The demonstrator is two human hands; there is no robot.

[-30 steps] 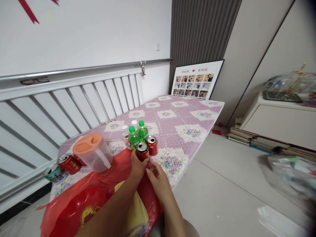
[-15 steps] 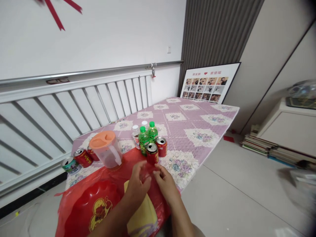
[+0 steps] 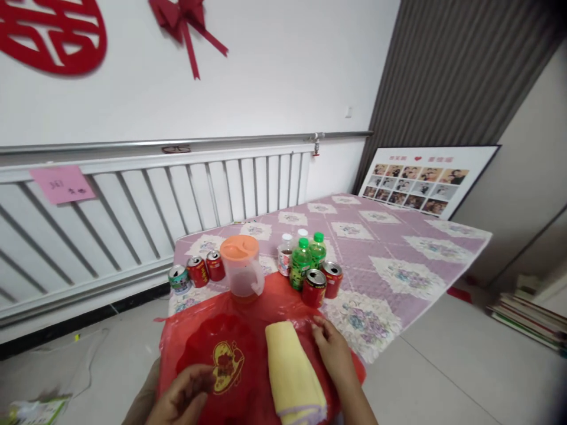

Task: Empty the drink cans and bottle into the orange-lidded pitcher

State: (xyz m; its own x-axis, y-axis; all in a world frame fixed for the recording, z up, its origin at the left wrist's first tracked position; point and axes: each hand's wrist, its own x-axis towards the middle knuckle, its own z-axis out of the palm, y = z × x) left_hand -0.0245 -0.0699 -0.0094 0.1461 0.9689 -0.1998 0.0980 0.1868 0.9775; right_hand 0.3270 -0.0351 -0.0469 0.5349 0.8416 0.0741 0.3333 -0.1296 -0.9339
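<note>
Nearest the camera, the left hand [image 3: 188,389] hangs over the gold heart print [image 3: 228,367] of the red scalloped tray [image 3: 195,339], fingers loosely curled and, as far as shows, nothing in them. Just to its right, with a strip of red in between, lies the folded yellow cloth [image 3: 292,369], flat, its long axis running away from the wearer and leaning a little left at the far end, lavender trim at the near end. So the cloth sits between the two hands, and it's the right hand [image 3: 330,345] that is nearer: just beside the far half of the long right edge, fingertips down at the red plastic sheet [image 3: 270,295], thumb and fingers close together; whether they pinch the film, I cannot tell. From that hand the cloth lies directly left. Beyond the fingertips stands the front red can [image 3: 314,289], clear of the hand, the green-capped bottles [image 3: 302,265] behind it, and over to the left, past the tray, the orange-lidded pitcher [image 3: 241,274].
</note>
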